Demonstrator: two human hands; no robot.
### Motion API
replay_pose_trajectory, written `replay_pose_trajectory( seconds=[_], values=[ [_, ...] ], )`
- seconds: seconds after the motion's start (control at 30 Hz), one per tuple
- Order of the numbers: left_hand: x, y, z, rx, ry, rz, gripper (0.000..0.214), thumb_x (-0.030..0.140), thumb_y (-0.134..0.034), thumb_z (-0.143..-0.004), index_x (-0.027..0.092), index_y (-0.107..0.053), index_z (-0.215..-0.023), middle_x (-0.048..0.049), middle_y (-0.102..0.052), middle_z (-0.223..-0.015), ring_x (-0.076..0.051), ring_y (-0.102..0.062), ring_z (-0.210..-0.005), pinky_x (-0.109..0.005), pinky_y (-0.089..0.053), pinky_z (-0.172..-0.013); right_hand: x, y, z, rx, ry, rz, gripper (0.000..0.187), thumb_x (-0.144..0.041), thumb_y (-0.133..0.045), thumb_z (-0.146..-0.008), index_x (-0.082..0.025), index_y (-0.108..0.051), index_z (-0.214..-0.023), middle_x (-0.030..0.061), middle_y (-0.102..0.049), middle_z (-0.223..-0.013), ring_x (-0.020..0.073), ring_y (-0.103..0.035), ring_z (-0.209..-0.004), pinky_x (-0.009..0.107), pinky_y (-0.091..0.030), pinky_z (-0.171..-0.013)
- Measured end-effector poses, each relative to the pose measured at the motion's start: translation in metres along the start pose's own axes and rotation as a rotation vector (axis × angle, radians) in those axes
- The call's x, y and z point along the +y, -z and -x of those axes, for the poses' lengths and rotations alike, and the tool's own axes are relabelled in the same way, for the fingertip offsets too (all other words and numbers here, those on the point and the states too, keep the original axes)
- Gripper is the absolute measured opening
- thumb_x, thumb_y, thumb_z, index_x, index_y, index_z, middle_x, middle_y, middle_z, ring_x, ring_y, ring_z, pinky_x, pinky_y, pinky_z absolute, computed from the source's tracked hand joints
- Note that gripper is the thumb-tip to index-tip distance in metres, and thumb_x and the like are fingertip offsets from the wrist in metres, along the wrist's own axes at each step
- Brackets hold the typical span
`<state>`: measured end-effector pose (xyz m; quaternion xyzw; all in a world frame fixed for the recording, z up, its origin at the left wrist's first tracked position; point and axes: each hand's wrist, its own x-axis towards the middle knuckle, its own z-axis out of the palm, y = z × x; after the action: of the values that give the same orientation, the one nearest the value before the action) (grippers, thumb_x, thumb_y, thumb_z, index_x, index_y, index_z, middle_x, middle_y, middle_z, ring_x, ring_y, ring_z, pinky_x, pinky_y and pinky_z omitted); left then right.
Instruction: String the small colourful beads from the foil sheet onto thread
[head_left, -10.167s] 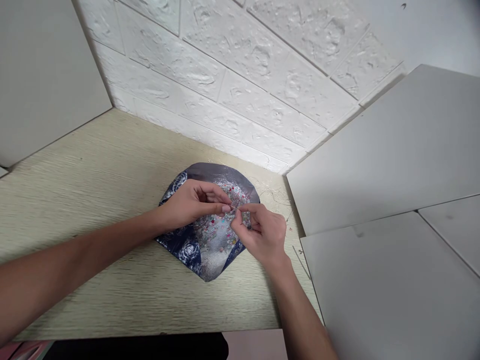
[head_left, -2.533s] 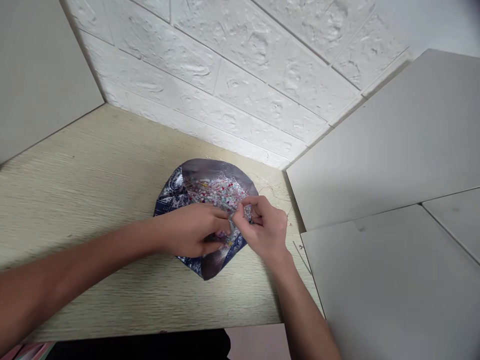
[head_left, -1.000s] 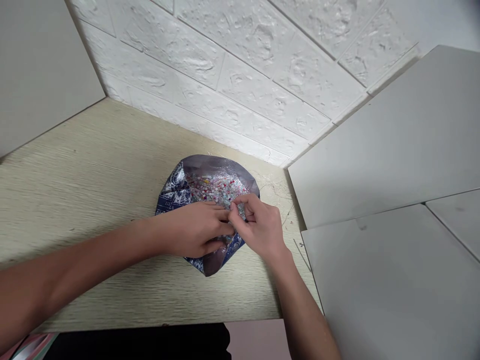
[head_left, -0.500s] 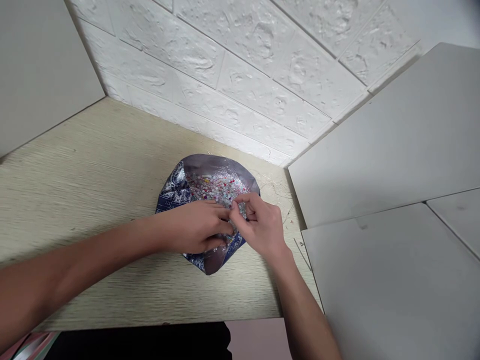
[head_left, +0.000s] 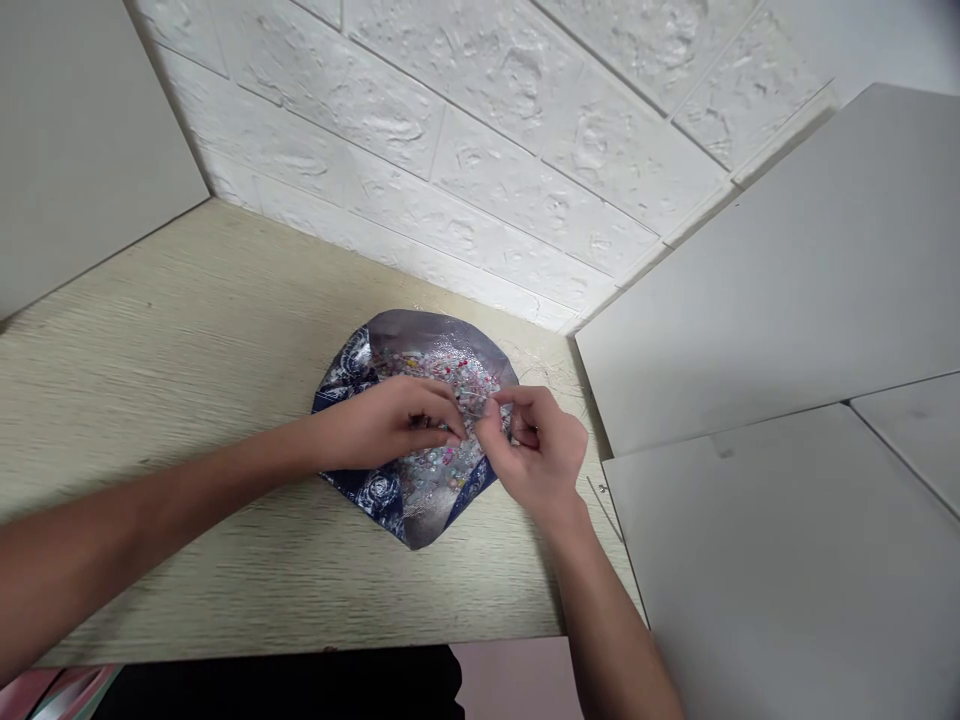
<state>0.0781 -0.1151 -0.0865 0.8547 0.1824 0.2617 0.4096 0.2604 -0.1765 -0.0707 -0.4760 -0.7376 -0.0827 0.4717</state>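
Head view: L hand [head_left: 382, 425] and R hand [head_left: 536, 450] just drawn slightly apart. L hand shifted up & off lower part of printed sheet [head_left: 379, 492], so dark blue rosette print and beads there are uncovered again. R hand moved a little to the right, off the pile's centre.

L hand: part closed, fingers curled, thumb & forefinger tips close together, above middle of sheet. R hand: also part closed, thumb & forefinger pinched toward L hand, other fingers curled in. Thin pale strand [head_left: 472, 396] seen between the two pinches, too fine to tell if thread or needle. Whether either hand has firm hold on it: cannot tell. Fingertips sit just above beads; contact not clear.

Sheet lies on desk [head_left: 187, 400], edges turned up into shallow dish, silvery inner face showing, w/ small multicoloured beads [head_left: 442, 375] scattered across inside, mostly under & between hands. Loose fine fibres [head_left: 551, 375] on desk just beside sheet's right edge. Thin metal wire [head_left: 604, 505] lies near desk's right edge, well clear of R hand.

White brick-pattern wall panel [head_left: 450, 150] stands behind desk; grey boards [head_left: 780, 280] stand to right, another grey board [head_left: 75, 130] to left. Dark item [head_left: 277, 685] visible below desk's near edge, not identifiable.
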Motion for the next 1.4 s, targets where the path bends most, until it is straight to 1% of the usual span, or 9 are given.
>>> replay_pose_trajectory(
  seconds=[0.07, 0.13, 0.23, 0.3, 0.53, 0.63, 0.9, 1.13, 1.4],
  values=[
    [0.0018, 0.0028, -0.0021, 0.104, 0.095, 0.154, 0.012, 0.025, -0.061, -0.084, 0.019, -0.071, -0.087, -0.0025, -0.071, -0.084, -0.014, -0.065, -0.079, -0.024, -0.052, -0.072, -0.0008, 0.0015, 0.0000, 0.070, 0.037, -0.009, 0.008, -0.017, -0.063, -0.078, -0.020, -0.057, -0.081, -0.0116, -0.033, -0.049, 0.0031, -0.032, -0.039, 0.017, -0.030, -0.041],
    [0.0021, 0.0039, -0.0032, 0.204, 0.185, 0.291, 0.013, 0.030, -0.067, -0.079, 0.019, -0.072, -0.085, -0.0014, -0.073, -0.078, -0.014, -0.066, -0.074, -0.024, -0.054, -0.067, -0.0019, 0.0029, -0.0002, 0.095, 0.079, 0.002, 0.008, -0.017, -0.064, -0.078, -0.020, -0.057, -0.081, -0.0115, -0.034, -0.049, 0.0032, -0.032, -0.039, 0.018, -0.030, -0.040],
    [0.0013, 0.0036, -0.0040, 0.317, 0.247, 0.432, 0.017, 0.031, -0.075, -0.071, 0.018, -0.072, -0.081, -0.0014, -0.073, -0.073, -0.014, -0.067, -0.070, -0.024, -0.055, -0.064, -0.0031, 0.0041, -0.0009, 0.073, 0.140, 0.038, 0.008, -0.017, -0.063, -0.078, -0.020, -0.057, -0.080, -0.0112, -0.040, -0.048, 0.0034, -0.034, -0.038, 0.019, -0.031, -0.040],
    [0.0012, 0.0035, -0.0044, 0.351, 0.267, 0.488, 0.017, 0.029, -0.078, -0.067, 0.018, -0.072, -0.079, -0.0011, -0.072, -0.073, -0.013, -0.067, -0.069, -0.025, -0.056, -0.064, -0.0033, 0.0043, -0.0014, 0.063, 0.167, 0.048, 0.008, -0.016, -0.063, -0.078, -0.021, -0.056, -0.081, -0.0114, -0.043, -0.047, 0.0035, -0.035, -0.038, 0.020, -0.031, -0.040],
    [0.0035, 0.0045, -0.0049, 0.385, 0.287, 0.546, 0.015, 0.023, -0.079, -0.063, 0.018, -0.071, -0.075, 0.0015, -0.070, -0.067, -0.010, -0.064, -0.063, -0.021, -0.053, -0.060, -0.0019, 0.0038, -0.0009, 0.028, 0.197, 0.104, 0.008, -0.016, -0.062, -0.079, -0.021, -0.056, -0.081, -0.0113, -0.048, -0.049, 0.0033, -0.037, -0.039, 0.020, -0.032, -0.041],
    [0.0026, 0.0044, -0.0042, 0.384, 0.281, 0.561, 0.015, 0.022, -0.079, -0.063, 0.018, -0.072, -0.075, 0.0014, -0.071, -0.068, -0.010, -0.065, -0.064, -0.020, -0.054, -0.060, -0.0008, 0.0036, -0.0001, 0.042, 0.192, 0.109, 0.010, -0.016, -0.064, -0.078, -0.021, -0.056, -0.081, -0.0112, -0.048, -0.049, 0.0031, -0.039, -0.039, 0.020, -0.032, -0.042],
    [0.0032, 0.0053, -0.0032, 0.359, 0.248, 0.474, 0.012, 0.027, -0.076, -0.068, 0.019, -0.073, -0.077, -0.0017, -0.073, -0.077, -0.014, -0.067, -0.075, -0.026, -0.056, -0.068, 0.0012, 0.0024, 0.0018, 0.069, 0.165, 0.122, 0.011, -0.017, -0.065, -0.077, -0.021, -0.056, -0.080, -0.0112, -0.047, -0.048, 0.0036, -0.038, -0.039, 0.020, -0.032, -0.042],
    [0.0028, 0.0048, -0.0033, 0.377, 0.278, 0.527, 0.011, 0.025, -0.078, -0.068, 0.020, -0.076, -0.078, -0.0009, -0.075, -0.078, -0.012, -0.068, -0.072, -0.019, -0.054, -0.065, -0.0005, 0.0017, 0.0006, 0.063, 0.181, 0.109, 0.010, -0.015, -0.064, -0.078, -0.021, -0.057, -0.081, -0.0114, -0.047, -0.048, 0.0029, -0.037, -0.039, 0.020, -0.031, -0.041],
    [0.0034, 0.0038, -0.0028, 0.370, 0.283, 0.564, 0.011, 0.023, -0.078, -0.068, 0.022, -0.077, -0.079, -0.0003, -0.076, -0.077, -0.011, -0.069, -0.070, -0.017, -0.054, -0.064, -0.0009, 0.0003, -0.0005, 0.048, 0.176, 0.119, 0.008, -0.016, -0.063, -0.079, -0.021, -0.056, -0.080, -0.0117, -0.046, -0.047, 0.0029, -0.035, -0.039, 0.019, -0.031, -0.041]
  ],
)
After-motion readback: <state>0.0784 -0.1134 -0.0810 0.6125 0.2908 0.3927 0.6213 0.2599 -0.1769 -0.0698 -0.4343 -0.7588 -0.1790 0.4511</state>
